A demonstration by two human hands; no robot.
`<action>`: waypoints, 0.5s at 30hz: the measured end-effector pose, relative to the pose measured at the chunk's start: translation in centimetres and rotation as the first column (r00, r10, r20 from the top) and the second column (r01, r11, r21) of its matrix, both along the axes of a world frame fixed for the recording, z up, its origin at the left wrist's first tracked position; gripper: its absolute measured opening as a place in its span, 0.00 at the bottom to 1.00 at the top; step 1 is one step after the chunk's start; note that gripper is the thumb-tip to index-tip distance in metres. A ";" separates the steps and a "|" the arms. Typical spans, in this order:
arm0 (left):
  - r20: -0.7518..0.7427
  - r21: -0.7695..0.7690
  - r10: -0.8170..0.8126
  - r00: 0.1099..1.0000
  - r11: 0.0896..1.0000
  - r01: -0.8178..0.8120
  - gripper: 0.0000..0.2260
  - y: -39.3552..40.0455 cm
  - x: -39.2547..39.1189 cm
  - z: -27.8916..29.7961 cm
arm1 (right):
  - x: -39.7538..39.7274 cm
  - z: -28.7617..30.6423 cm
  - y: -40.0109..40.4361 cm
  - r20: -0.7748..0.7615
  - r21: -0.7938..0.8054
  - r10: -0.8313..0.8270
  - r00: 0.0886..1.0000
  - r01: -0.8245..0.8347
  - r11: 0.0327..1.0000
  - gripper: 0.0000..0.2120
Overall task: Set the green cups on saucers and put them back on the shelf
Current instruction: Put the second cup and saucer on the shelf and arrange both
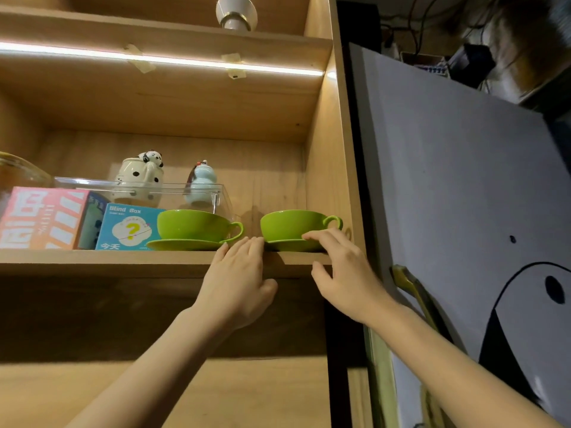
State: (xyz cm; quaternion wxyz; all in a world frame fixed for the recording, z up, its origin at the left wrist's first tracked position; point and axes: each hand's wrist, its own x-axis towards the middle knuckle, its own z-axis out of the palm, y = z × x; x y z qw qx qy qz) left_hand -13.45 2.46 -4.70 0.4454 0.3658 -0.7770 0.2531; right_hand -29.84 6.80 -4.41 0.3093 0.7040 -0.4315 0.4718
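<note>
Two green cups stand upright on green saucers at the front of a wooden shelf (123, 262). The left cup (191, 225) sits on its saucer (182, 244), handle to the right. The right cup (290, 225) sits on its saucer (290, 244) near the shelf's right wall. My left hand (239, 279) rests against the shelf's front edge between the two saucers, fingertips at the rim of the right saucer. My right hand (340, 270) has its fingers spread, fingertips touching the right cup and saucer from the right front. Neither hand grips anything.
Left of the cups stand a blue "Blind Box" carton (126, 227) and a pink box (43, 217). Behind them a clear plastic bin (173, 193) holds a panda teapot (140, 177) and a pale blue figurine (200, 183). A grey panel (463, 180) stands right of the cabinet.
</note>
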 end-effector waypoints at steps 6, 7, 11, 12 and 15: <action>-0.018 -0.046 -0.076 0.997 0.996 0.075 0.30 -0.6 0.4 -0.3 | -1.0 -0.7 -0.2 -0.083 -0.048 -0.144 0.986 0.140 0.989 0.25; -0.018 -0.050 -0.093 0.995 0.994 0.092 0.30 -0.7 0.5 -0.3 | -1.1 -0.7 -0.2 -0.095 -0.065 -0.175 0.980 0.169 0.983 0.25; -0.017 -0.044 -0.125 0.992 0.991 0.124 0.34 -1.0 0.6 -0.3 | -1.6 -1.0 -0.4 -0.135 -0.068 -0.237 0.962 0.229 0.971 0.28; -0.015 -0.043 -0.127 0.992 0.991 0.126 0.34 -1.1 0.6 -0.4 | -1.6 -1.1 -0.5 -0.141 -0.060 -0.244 0.959 0.238 0.969 0.29; 0.010 -0.050 -0.113 0.993 0.992 0.114 0.35 -1.2 0.6 -0.5 | -1.6 -1.2 -0.7 -0.156 -0.045 -0.284 0.946 0.281 0.959 0.31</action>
